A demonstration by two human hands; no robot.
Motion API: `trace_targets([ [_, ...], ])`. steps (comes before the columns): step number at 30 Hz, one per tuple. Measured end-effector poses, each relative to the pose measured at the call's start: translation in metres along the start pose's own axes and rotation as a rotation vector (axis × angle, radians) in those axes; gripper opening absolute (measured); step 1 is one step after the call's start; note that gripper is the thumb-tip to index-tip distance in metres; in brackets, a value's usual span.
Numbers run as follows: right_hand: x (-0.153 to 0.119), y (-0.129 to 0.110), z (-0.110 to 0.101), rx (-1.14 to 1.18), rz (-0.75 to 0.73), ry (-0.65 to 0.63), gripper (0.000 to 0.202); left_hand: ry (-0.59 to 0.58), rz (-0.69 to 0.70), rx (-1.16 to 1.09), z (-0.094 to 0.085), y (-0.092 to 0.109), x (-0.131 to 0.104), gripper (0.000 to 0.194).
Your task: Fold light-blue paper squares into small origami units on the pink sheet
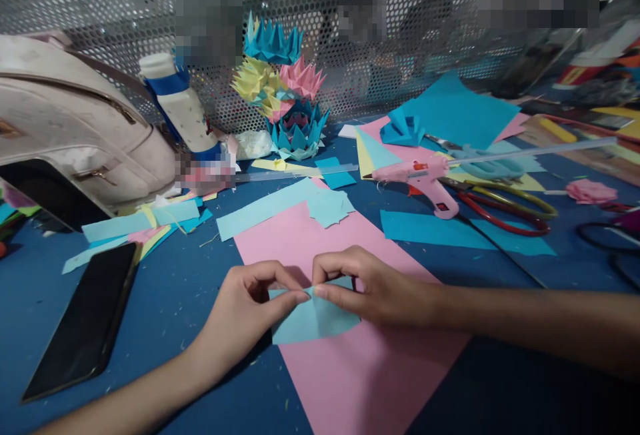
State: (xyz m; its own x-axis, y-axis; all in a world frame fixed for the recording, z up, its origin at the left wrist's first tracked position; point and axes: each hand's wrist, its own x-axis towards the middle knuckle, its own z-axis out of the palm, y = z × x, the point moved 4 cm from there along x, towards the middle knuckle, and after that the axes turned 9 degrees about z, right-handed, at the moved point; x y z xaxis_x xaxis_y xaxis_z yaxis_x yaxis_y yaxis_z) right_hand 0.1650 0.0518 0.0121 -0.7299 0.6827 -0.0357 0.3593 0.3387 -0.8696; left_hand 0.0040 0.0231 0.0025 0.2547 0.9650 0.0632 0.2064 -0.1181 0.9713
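A light blue piece of paper (313,321) with a crease down its middle is held above a large pink sheet (385,368). My left hand (253,298) pinches its upper edge near the centre between thumb and index finger. Right beside it, my right hand (355,285) pinches the same edge, the fingertips of both hands almost touching. Beyond the hands, a light blue strip (267,208) and a jagged-edged light blue piece (330,207) lie over the top of the pink sheet.
A black phone (90,321) lies at the left. Behind stand a white bottle (183,111), a pale backpack (75,115) and folded paper flowers (297,131). A pink glue gun (420,178), red-and-yellow-handled scissors (505,211) and blue paper (455,111) lie at the right.
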Motion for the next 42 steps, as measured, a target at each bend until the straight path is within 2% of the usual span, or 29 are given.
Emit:
trace_targets([
  [16,0.0,0.001,0.001,0.031,0.001,-0.007,0.015,0.007,-0.003,-0.049,0.001,0.002,0.0,0.012],
  [26,0.004,0.013,-0.003,0.132,0.182,0.039,0.016,0.085,0.0,-0.029,-0.012,-0.001,0.004,0.008],
  [31,0.006,0.018,-0.007,0.164,0.246,0.062,0.018,0.022,-0.055,-0.019,-0.011,-0.005,0.004,0.01],
  [36,0.008,0.017,-0.008,0.189,0.26,0.09,0.02,0.044,-0.048,-0.003,-0.011,-0.005,0.005,0.018],
  [42,0.007,0.02,-0.006,0.246,0.3,0.054,0.021,0.037,-0.051,0.031,-0.012,-0.006,0.005,0.02],
])
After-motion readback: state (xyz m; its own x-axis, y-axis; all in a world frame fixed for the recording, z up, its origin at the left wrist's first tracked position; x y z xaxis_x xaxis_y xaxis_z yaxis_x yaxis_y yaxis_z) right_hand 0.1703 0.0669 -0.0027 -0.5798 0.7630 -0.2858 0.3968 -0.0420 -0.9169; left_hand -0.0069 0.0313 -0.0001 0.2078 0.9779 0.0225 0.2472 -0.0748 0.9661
